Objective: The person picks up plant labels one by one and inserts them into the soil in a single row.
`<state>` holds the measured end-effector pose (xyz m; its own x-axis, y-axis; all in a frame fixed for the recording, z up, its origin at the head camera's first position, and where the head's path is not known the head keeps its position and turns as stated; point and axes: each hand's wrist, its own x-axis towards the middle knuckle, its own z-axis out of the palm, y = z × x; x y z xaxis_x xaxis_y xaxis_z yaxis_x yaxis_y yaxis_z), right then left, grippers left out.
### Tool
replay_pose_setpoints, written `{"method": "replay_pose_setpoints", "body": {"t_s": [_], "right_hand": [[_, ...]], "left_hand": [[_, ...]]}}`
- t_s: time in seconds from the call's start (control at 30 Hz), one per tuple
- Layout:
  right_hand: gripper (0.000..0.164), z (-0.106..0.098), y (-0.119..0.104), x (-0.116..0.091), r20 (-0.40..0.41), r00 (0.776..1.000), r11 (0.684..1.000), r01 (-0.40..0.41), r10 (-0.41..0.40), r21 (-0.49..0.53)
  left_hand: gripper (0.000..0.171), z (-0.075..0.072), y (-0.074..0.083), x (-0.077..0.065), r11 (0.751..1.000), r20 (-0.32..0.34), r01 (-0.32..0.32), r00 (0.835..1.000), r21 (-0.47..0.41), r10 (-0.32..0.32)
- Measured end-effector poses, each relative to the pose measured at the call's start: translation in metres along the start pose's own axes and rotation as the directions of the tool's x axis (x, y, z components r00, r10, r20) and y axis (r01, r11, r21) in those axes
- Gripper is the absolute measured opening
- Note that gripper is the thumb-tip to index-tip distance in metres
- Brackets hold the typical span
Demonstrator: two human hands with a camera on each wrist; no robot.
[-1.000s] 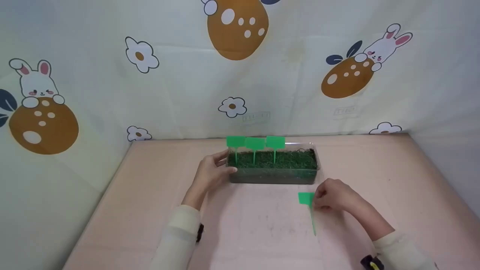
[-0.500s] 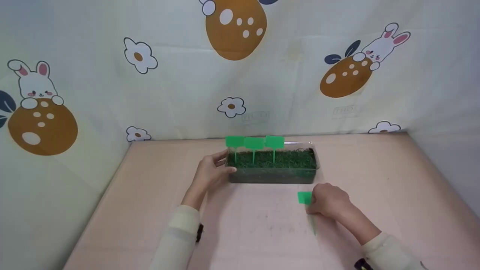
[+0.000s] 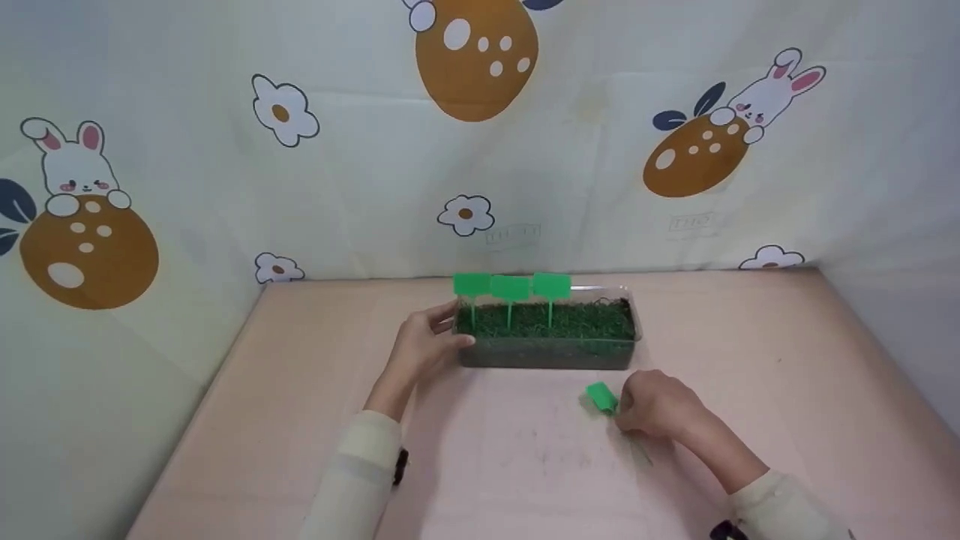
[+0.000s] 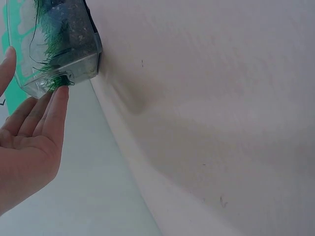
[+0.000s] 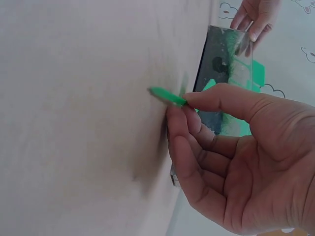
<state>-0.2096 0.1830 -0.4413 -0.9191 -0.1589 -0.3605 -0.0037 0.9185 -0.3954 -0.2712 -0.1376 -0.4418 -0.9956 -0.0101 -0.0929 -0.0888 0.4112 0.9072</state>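
Observation:
A clear plastic box (image 3: 546,354) filled with dark soil and green grass stands near the back of the table. Several green T-shaped plant labels are in view. Three of them, including the middle label (image 3: 510,288), are upright in the grass on the box's left side. My left hand (image 3: 420,345) holds the box's left end, its thumb at the front and its fingers around the end. In front of the box, my right hand (image 3: 660,405) pinches another green plant label (image 3: 601,397) between thumb and fingers. Its stem (image 5: 167,95) pokes out past the fingertips in the right wrist view.
The table (image 3: 300,390) has a pale pink cover with small dark specks. A cloth (image 3: 360,172) with rabbit and flower prints hangs right behind the box and along both sides.
My right hand has moved left onto the flat label and now pinches it; the label has turned and tilted. The left hand and the box have stayed in place.

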Motion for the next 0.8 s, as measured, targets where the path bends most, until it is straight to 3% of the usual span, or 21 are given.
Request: {"method": "replay_pose_setpoints", "body": {"t_s": [0.4, 0.63, 0.8], "right_hand": [[0.01, 0.002, 0.007, 0.0, 0.007, 0.999, 0.988, 0.04, -0.042, 0.147], [0.007, -0.006, 0.015, 0.002, 0.008, 0.991, 0.947, 0.127, -0.136, 0.295], [0.006, -0.017, 0.019, 0.003, -0.034, 0.977, 0.913, 0.207, -0.208, 0.352]], "left_hand": [[0.069, -0.001, -0.001, -0.002, 0.999, 0.006, -0.035, 0.999, 0.018, 0.035], [0.07, -0.001, 0.001, -0.005, 0.999, -0.005, -0.022, 1.0, 0.03, 0.022], [0.07, 0.0, 0.003, -0.005, 1.0, -0.001, -0.012, 1.0, 0.024, 0.012]]}}
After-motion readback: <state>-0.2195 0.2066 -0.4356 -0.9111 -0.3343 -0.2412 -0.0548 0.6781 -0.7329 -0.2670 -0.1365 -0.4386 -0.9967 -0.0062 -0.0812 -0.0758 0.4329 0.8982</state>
